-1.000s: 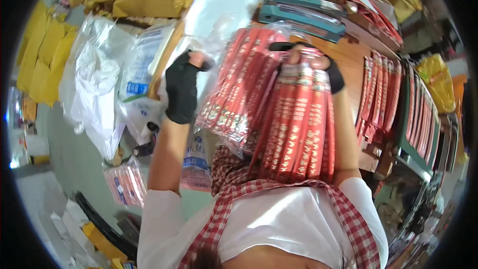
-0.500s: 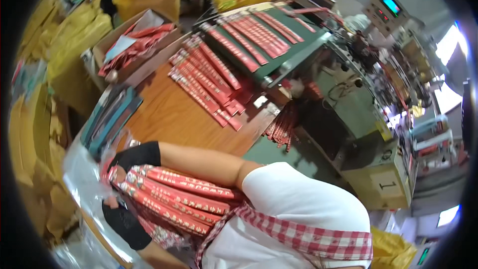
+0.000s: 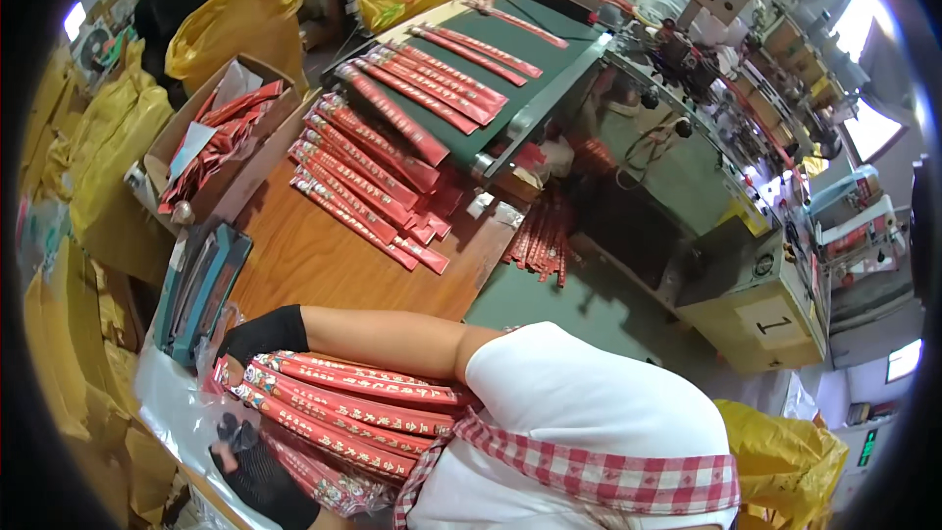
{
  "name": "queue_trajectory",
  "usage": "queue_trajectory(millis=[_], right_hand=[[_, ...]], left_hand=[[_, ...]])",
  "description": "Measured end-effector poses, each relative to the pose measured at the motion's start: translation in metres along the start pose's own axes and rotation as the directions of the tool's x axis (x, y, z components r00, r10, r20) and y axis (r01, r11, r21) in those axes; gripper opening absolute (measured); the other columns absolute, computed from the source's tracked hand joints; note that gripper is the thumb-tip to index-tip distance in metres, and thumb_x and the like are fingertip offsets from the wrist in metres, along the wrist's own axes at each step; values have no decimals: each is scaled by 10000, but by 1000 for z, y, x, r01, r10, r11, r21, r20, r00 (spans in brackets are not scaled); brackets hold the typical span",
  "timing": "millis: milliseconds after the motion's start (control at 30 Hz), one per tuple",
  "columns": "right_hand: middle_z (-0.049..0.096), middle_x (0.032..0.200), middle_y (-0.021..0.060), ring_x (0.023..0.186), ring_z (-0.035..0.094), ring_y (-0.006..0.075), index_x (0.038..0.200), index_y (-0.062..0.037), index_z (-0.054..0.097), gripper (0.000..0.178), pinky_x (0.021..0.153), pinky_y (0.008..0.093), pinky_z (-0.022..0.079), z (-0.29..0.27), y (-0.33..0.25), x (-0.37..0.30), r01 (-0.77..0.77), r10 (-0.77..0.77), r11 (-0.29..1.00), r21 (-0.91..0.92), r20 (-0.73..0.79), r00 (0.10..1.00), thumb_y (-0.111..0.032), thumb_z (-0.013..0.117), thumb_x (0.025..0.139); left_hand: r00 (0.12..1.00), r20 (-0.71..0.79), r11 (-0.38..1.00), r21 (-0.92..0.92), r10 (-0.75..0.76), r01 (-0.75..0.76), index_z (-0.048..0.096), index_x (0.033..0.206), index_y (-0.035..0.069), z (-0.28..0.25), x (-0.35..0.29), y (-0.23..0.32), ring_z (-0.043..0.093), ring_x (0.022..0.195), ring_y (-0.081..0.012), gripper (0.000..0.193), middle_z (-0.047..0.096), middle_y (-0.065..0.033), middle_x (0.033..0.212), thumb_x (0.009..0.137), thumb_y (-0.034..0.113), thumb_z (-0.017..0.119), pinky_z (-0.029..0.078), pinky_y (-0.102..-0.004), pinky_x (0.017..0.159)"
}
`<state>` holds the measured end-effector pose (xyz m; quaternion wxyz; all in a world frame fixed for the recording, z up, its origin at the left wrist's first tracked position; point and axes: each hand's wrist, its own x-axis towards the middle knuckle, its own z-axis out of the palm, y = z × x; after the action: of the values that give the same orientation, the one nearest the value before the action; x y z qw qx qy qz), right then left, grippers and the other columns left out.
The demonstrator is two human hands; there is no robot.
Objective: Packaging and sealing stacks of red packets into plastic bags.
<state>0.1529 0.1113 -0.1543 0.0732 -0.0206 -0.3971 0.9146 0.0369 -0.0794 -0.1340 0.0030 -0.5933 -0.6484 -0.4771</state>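
A thick bundle of long, slim red printed packets [image 3: 343,407] lies across in front of my apron, its far ends to the left. My right hand [image 3: 260,342], in a black fingerless glove, wraps round those ends. Below it is my left hand [image 3: 263,479], gloved alike, its fingers curled together beside a crumpled clear plastic bag [image 3: 186,400]. A small dark thing shows at its fingertips; I cannot make out what it is. Under the bundle, more red packets [image 3: 329,481] lie in clear plastic.
Loose red packets [image 3: 368,182] are heaped on the wooden table [image 3: 294,270], below a green conveyor belt [image 3: 530,49] carrying several more. A carton [image 3: 211,142] of red wrappers and a teal-black holder [image 3: 204,290] stand left. Yellow bags [image 3: 240,34] and a person [image 3: 162,0] are behind.
My left hand has moved down from the packet ends. My right hand keeps its grip. On the belt, packets have advanced toward the table, and one now tilts over the belt's end. The view has shifted.
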Motion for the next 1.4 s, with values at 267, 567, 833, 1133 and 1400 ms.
queue_trajectory(millis=[267,567,833,1133,1400], right_hand=[[654,736,70,634,627,146,825,-16,629,95,609,303,510,-27,-2,-23,26,-24,998,58,-36,999,-93,622,771],[672,811,71,689,637,146,875,-22,644,138,656,293,516,-68,6,-43,90,-84,992,91,-63,994,-98,620,763],[667,896,69,791,619,126,980,3,648,215,725,277,500,-62,-9,-76,184,-186,982,42,33,982,-95,634,790],[606,985,30,904,560,110,1169,-38,559,368,798,258,453,-78,11,-44,419,-408,887,193,-91,908,-46,619,805],[604,904,48,841,558,157,1036,-56,600,331,805,310,464,-139,49,-25,966,-900,-28,-258,427,88,-361,598,905]], left_hand=[[916,23,858,-342,-400,383,472,1185,-63,19,3,-46,520,1019,-261,385,535,-172,1129,1010,253,341,404,-358,970],[1000,-7,980,197,5,-3,463,1288,-59,16,-10,-43,506,1143,-366,502,526,-244,1236,850,137,611,415,-425,971],[964,51,903,367,-260,224,490,1268,-87,70,79,-50,516,1199,-319,491,540,-221,1287,890,210,594,380,-355,1034],[972,230,997,74,-52,36,633,859,-25,126,90,92,533,613,-191,293,620,-145,711,943,243,550,429,-314,598],[869,399,873,260,292,-412,618,1061,46,139,24,84,560,827,-323,211,608,-154,927,921,187,547,459,-386,733]])
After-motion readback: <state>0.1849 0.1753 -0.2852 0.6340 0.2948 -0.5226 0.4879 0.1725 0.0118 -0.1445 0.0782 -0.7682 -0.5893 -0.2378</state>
